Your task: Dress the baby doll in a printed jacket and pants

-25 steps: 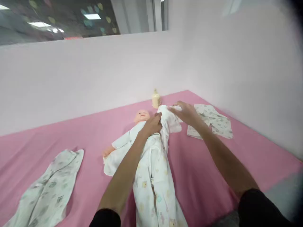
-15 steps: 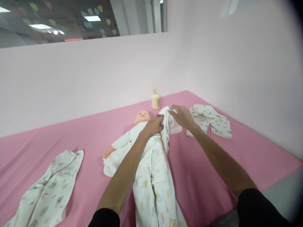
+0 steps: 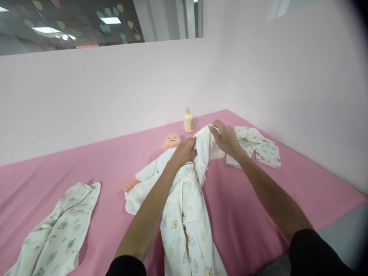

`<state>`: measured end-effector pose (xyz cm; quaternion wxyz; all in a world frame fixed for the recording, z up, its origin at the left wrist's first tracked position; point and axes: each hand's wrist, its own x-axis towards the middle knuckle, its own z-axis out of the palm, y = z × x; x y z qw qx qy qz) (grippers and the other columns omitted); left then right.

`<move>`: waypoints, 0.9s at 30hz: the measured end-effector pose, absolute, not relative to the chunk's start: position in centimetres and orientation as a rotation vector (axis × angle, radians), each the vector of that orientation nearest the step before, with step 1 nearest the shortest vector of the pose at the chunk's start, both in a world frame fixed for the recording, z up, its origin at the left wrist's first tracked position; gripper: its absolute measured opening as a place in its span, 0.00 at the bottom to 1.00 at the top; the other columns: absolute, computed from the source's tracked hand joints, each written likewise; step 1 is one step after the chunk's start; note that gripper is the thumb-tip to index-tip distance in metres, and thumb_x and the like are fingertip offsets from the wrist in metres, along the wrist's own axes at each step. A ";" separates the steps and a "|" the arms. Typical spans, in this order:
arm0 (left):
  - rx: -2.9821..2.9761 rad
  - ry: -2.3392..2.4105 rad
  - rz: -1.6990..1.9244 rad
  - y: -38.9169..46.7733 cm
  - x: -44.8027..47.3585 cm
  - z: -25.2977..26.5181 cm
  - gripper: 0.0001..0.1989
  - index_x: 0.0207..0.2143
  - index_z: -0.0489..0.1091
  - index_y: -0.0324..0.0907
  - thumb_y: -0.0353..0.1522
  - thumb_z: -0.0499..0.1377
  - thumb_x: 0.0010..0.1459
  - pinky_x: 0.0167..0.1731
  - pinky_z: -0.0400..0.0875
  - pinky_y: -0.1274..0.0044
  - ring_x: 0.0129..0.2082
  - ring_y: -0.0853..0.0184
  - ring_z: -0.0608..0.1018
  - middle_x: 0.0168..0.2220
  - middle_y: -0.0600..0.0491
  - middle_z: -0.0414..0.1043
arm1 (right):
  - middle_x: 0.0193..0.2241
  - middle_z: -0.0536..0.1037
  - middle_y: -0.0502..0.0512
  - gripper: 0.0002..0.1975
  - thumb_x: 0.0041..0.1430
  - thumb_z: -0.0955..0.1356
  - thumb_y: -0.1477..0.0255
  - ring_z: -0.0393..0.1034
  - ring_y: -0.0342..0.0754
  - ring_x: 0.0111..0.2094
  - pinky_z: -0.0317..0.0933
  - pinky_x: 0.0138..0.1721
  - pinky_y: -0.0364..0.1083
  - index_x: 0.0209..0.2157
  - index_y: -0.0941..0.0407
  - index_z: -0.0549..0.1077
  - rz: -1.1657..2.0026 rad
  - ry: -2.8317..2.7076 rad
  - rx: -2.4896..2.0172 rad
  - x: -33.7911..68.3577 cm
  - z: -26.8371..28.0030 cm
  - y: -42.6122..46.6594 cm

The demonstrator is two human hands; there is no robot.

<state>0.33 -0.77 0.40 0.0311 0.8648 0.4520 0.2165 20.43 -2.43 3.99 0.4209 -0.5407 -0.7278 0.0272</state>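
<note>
A baby doll (image 3: pixel 171 141) lies on its back, its head toward the wall. White baby clothing covers its chest, and patterned baby pants (image 3: pixel 186 226) cover its legs. My right hand (image 3: pixel 227 138) pinches the edge of the white baby shirt (image 3: pixel 207 143) and holds it raised at the doll's side on the right. My left hand (image 3: pixel 185 151) is closed at the same shirt near the doll's shoulder; its fingertips are partly hidden in the cloth. On the left, the doll's sleeved arm (image 3: pixel 148 171) stretches out with its hand showing.
A cream pump bottle (image 3: pixel 189 122) stands by the wall behind the doll. Small patterned pants (image 3: pixel 258 147) lie at the right, and a patterned garment (image 3: pixel 61 230) at the front left. A pink sheet (image 3: pixel 115 161) covers the surface, bordered by pale walls.
My right hand has moved up and slightly right, drawing the white shirt's edge outward so the cloth is spread wider. My left hand has stayed almost in place.
</note>
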 end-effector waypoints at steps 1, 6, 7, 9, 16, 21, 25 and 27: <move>2.638 1.378 0.694 -0.8 0.3 0.5 0.12 0.44 0.70 0.42 0.29 0.52 0.59 0.36 0.64 0.73 0.38 0.60 0.74 0.40 0.48 0.74 | 0.24 0.73 0.51 0.14 0.69 0.58 0.62 0.66 0.48 0.26 0.52 0.30 0.46 0.39 0.54 0.70 0.094 -1.792 -1.349 20.7 4.2 -2.5; 2.506 1.270 0.797 -1.1 -0.1 0.8 0.15 0.51 0.69 0.44 0.36 0.56 0.62 0.40 0.64 0.73 0.43 0.61 0.75 0.46 0.51 0.75 | 0.24 0.72 0.50 0.11 0.64 0.64 0.62 0.63 0.44 0.22 0.55 0.27 0.44 0.32 0.55 0.70 0.425 -1.591 -1.275 22.3 5.0 -2.1; 2.482 1.252 0.807 -1.1 -0.2 0.8 0.16 0.52 0.68 0.44 0.37 0.56 0.62 0.41 0.64 0.73 0.43 0.61 0.74 0.46 0.51 0.75 | 0.22 0.70 0.49 0.11 0.62 0.65 0.62 0.60 0.43 0.20 0.54 0.25 0.44 0.31 0.55 0.69 0.509 -1.530 -1.266 22.6 5.0 -1.9; 2.437 1.237 0.816 -1.2 -0.3 0.8 0.16 0.50 0.69 0.45 0.39 0.57 0.62 0.41 0.63 0.73 0.42 0.62 0.74 0.44 0.53 0.75 | 0.19 0.65 0.46 0.10 0.59 0.67 0.62 0.54 0.40 0.17 0.48 0.20 0.42 0.30 0.54 0.69 0.660 -1.395 -1.252 23.4 4.7 -1.3; 2.355 1.256 0.784 -1.5 -0.3 1.2 0.13 0.39 0.68 0.43 0.43 0.56 0.63 0.32 0.59 0.75 0.33 0.65 0.71 0.33 0.55 0.71 | 0.18 0.63 0.45 0.10 0.52 0.72 0.67 0.58 0.41 0.19 0.53 0.19 0.41 0.26 0.54 0.68 1.044 -1.086 -1.126 24.9 3.5 0.8; 2.312 1.304 0.776 -1.6 -0.4 1.4 0.13 0.37 0.67 0.43 0.44 0.56 0.63 0.29 0.57 0.76 0.29 0.67 0.69 0.30 0.56 0.67 | 0.21 0.66 0.47 0.09 0.53 0.72 0.68 0.63 0.42 0.23 0.61 0.26 0.43 0.26 0.54 0.68 1.111 -1.018 -1.003 24.9 3.0 1.3; 2.255 1.268 0.795 -1.7 -0.7 1.3 0.17 0.47 0.68 0.44 0.45 0.56 0.62 0.31 0.60 0.76 0.30 0.67 0.70 0.32 0.55 0.69 | 0.22 0.67 0.47 0.07 0.53 0.70 0.70 0.64 0.43 0.24 0.64 0.29 0.44 0.27 0.54 0.68 1.124 -0.978 -1.065 25.1 2.2 1.9; 2.201 1.247 0.822 -1.7 -0.8 1.2 0.21 0.53 0.66 0.45 0.46 0.55 0.63 0.32 0.62 0.77 0.31 0.66 0.71 0.35 0.55 0.71 | 0.22 0.67 0.47 0.07 0.53 0.69 0.68 0.67 0.45 0.25 0.66 0.30 0.46 0.28 0.54 0.67 1.051 -1.032 -1.129 25.3 1.5 2.5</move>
